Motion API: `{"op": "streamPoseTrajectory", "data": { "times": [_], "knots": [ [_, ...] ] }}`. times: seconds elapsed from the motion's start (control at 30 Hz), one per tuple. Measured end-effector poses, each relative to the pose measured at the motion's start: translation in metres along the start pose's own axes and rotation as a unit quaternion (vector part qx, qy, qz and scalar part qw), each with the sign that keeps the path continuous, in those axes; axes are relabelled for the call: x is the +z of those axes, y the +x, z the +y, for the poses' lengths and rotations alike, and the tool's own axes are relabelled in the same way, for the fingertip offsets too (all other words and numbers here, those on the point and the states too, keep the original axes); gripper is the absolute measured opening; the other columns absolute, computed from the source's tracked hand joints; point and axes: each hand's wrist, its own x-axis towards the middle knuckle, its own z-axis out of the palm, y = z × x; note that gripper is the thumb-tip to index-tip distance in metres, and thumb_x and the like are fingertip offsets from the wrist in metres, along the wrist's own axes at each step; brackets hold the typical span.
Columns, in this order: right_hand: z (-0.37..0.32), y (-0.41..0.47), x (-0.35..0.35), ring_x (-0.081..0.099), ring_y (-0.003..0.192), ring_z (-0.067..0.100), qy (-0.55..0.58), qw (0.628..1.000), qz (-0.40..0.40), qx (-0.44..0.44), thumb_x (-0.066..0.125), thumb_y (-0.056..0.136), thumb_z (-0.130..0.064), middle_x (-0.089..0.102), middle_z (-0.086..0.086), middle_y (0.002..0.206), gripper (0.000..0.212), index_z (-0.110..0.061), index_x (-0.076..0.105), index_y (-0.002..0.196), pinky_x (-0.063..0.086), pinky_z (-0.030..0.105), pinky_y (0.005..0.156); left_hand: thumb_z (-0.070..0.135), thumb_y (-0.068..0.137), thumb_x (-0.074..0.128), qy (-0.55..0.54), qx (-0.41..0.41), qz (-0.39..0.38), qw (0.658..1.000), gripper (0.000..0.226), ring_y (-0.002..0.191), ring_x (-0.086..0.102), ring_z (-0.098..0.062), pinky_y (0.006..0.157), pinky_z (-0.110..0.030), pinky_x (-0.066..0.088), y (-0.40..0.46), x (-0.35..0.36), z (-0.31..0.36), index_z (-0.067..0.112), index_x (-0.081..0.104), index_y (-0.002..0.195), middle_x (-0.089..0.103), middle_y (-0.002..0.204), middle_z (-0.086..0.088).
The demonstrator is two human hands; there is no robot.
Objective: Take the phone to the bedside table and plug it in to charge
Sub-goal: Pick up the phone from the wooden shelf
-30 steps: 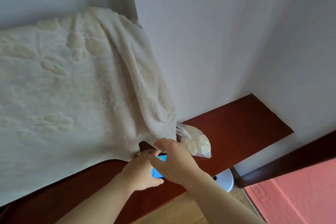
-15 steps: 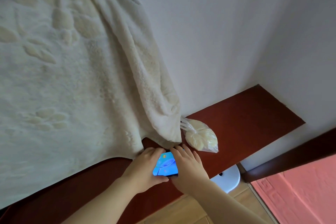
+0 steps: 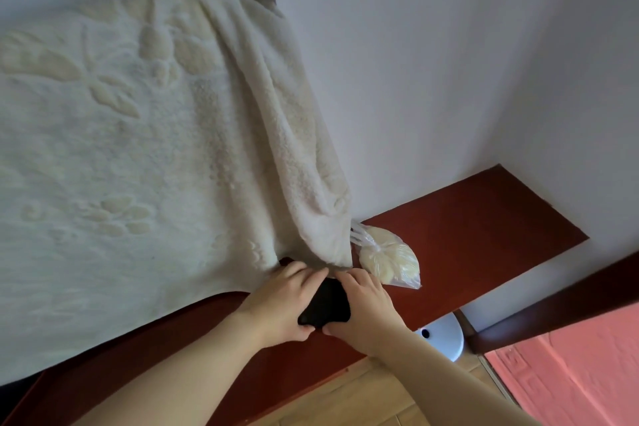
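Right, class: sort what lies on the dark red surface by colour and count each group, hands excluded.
Cream: 2, the blanket and the plastic bag
Black: 1, the phone, screen dark
Total: 3

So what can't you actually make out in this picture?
- Charging cable or socket: none visible in the head view; the cream blanket drapes over the red-brown table just beyond the phone.
- Phone: dark face, its sides covered by the left hand and right hand; its port is hidden.
- Plastic bag: pale contents, too unclear to name.
- White round object: partly hidden below the table edge.
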Motion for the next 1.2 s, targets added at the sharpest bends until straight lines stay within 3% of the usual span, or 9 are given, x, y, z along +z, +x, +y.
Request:
{"op": "streamPoseTrajectory", "data": {
  "times": [0.1,0.23,0.37,0.47,0.57,0.67,0.77,1.0,1.2],
  "knots": [
    [-0.005,0.002,-0.016,0.045,0.136,0.021,0.082,0.997,0.005,0.004,0.089,0.074,-0.046,0.050,-0.003,0.146,0.093,-0.036,0.044,0.155,0.044,0.039,0.110,0.038,0.078,0.085,0.084,0.042,0.006,0.996,0.098,0.147,0.046,-0.026,0.113,-0.047,0.048,0.005,-0.031,-0.002,0.010,0.035,0.159,0.056,0.153,-0.005],
    [-0.012,0.005,-0.036,0.068,0.106,0.008,0.201,0.980,0.007,0.010,0.091,0.078,-0.041,0.072,-0.011,0.117,0.062,-0.031,0.066,0.134,0.061,0.030,0.089,0.032,0.073,0.091,0.164,0.100,-0.001,0.981,0.100,0.140,0.052,-0.027,0.108,-0.049,0.053,0.009,-0.075,0.000,0.010,0.040,0.156,0.059,0.150,-0.005],
    [-0.020,0.004,-0.064,0.071,0.103,0.002,0.274,0.961,-0.016,0.025,0.090,0.082,-0.048,0.079,-0.017,0.110,0.046,-0.033,0.076,0.123,0.055,0.020,0.085,0.026,0.064,0.097,0.254,0.193,-0.003,0.948,0.099,0.131,0.061,-0.030,0.101,-0.047,0.057,0.006,-0.125,0.007,0.005,0.049,0.148,0.065,0.143,-0.007],
    [-0.031,-0.002,-0.087,0.073,0.093,-0.007,0.336,0.939,-0.065,0.030,0.092,0.080,-0.053,0.082,-0.019,0.098,0.030,-0.039,0.083,0.106,0.053,0.009,0.075,0.017,0.070,0.089,0.324,0.265,0.022,0.908,0.077,0.120,0.066,-0.027,0.100,-0.042,0.056,0.000,-0.163,0.014,0.005,0.058,0.140,0.072,0.129,-0.004],
    [-0.045,-0.012,-0.106,0.078,0.087,0.002,0.415,0.905,-0.094,0.001,0.096,0.069,-0.058,0.084,-0.007,0.093,0.040,-0.029,0.085,0.094,0.060,0.020,0.076,0.009,0.090,0.075,0.363,0.339,0.080,0.864,0.052,0.117,0.066,-0.025,0.108,-0.041,0.050,-0.003,-0.197,0.023,0.007,0.059,0.140,0.073,0.124,0.000],
    [-0.061,-0.021,-0.123,0.076,0.115,0.031,0.501,0.858,-0.110,-0.002,0.099,0.056,-0.067,0.081,0.016,0.120,0.089,-0.011,0.077,0.122,0.054,0.052,0.109,0.005,0.100,0.061,0.386,0.386,0.118,0.830,0.039,0.112,0.066,-0.027,0.108,-0.042,0.049,-0.004,-0.234,0.036,0.007,0.060,0.140,0.073,0.119,-0.003],
    [-0.079,-0.031,-0.141,0.069,0.126,0.044,0.562,0.813,-0.150,-0.044,0.087,0.081,-0.062,0.074,0.023,0.133,0.076,-0.010,0.071,0.134,0.035,0.068,0.122,0.003,0.100,0.060,0.405,0.401,0.122,0.813,0.040,0.112,0.067,-0.027,0.109,-0.044,0.049,-0.008,-0.272,0.049,0.008,0.061,0.140,0.074,0.120,-0.003],
    [-0.122,-0.060,-0.173,0.075,0.106,0.036,0.592,0.787,-0.154,-0.083,0.082,0.077,-0.071,0.078,0.020,0.121,0.082,-0.010,0.073,0.131,0.053,0.060,0.106,0.008,0.091,0.074,0.433,0.357,0.092,0.823,0.064,0.135,0.061,-0.033,0.121,-0.050,0.041,-0.034,-0.328,0.062,0.008,0.051,0.151,0.067,0.145,-0.009],
    [-0.144,-0.083,-0.180,0.076,0.098,0.036,0.644,0.750,-0.143,-0.054,0.051,0.100,-0.057,0.078,0.022,0.116,0.061,-0.010,0.069,0.135,0.054,0.059,0.100,0.023,0.078,0.089,0.456,0.309,0.086,0.830,0.091,0.147,0.052,-0.036,0.125,-0.052,0.034,-0.058,-0.352,0.072,0.006,0.045,0.156,0.057,0.157,-0.015]
  ]
}}
